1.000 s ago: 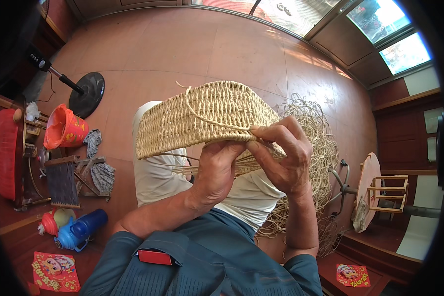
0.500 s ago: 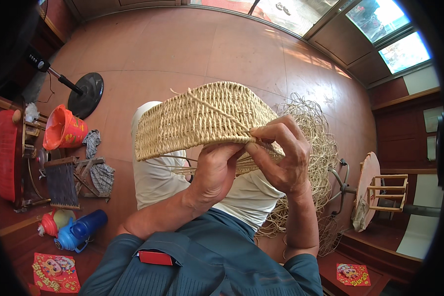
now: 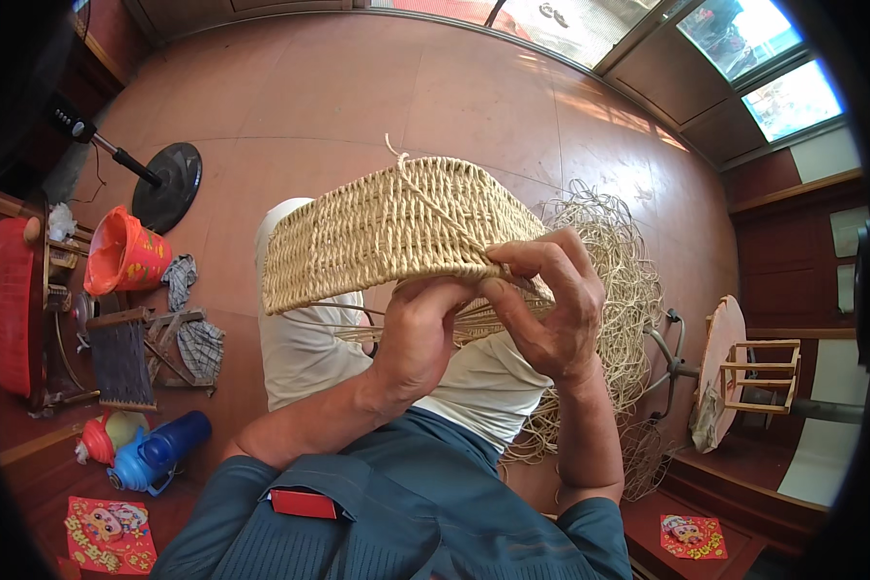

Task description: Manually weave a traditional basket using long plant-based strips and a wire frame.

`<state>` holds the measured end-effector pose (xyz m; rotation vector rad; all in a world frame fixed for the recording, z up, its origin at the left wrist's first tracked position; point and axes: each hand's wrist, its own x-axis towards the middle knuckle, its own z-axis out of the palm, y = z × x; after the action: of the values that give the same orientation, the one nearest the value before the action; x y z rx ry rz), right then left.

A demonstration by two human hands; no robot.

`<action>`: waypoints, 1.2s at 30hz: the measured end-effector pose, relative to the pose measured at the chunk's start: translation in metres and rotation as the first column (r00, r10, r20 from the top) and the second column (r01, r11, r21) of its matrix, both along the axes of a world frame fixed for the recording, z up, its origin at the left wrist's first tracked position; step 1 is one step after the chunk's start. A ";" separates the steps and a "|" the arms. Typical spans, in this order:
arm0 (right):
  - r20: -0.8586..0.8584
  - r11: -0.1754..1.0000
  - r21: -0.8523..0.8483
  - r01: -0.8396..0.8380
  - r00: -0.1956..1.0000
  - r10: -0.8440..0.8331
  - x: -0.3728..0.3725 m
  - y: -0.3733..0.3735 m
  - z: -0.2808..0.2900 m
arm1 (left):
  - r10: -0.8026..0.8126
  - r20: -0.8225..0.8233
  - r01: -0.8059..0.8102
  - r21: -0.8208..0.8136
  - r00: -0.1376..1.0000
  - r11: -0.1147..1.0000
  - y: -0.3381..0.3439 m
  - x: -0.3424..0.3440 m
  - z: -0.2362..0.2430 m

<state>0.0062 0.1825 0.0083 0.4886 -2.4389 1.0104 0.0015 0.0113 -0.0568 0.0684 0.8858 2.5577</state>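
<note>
A woven straw-coloured basket rests tilted over my lap, with its rim toward me. My left hand grips the rim from the near side, its fingers partly hidden inside the basket. My right hand pinches a twisted cord at the rim between thumb and forefinger. From that pinch the cord runs up across the woven wall, and its loose end stands out past the far edge. Several thin strands stretch beneath the basket over my light trousers.
A large tangle of cord lies on the floor to the right, near a round-topped stool. On the left are a red bucket, a fan base, a folding stool and a blue flask.
The cord's loose end has swung rightward and upward along the basket's far edge. Both hands keep nearly the same place at the rim.
</note>
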 end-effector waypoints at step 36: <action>0.011 0.996 -0.085 0.040 0.999 -0.039 -0.009 0.001 -0.010 | 0.088 -0.111 -0.119 -0.320 0.990 0.940 0.005 0.005 0.011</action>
<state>-0.0026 0.1839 -0.0014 0.4067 -2.3919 1.0975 0.0068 0.0162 -0.0453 0.0443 1.3725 2.4817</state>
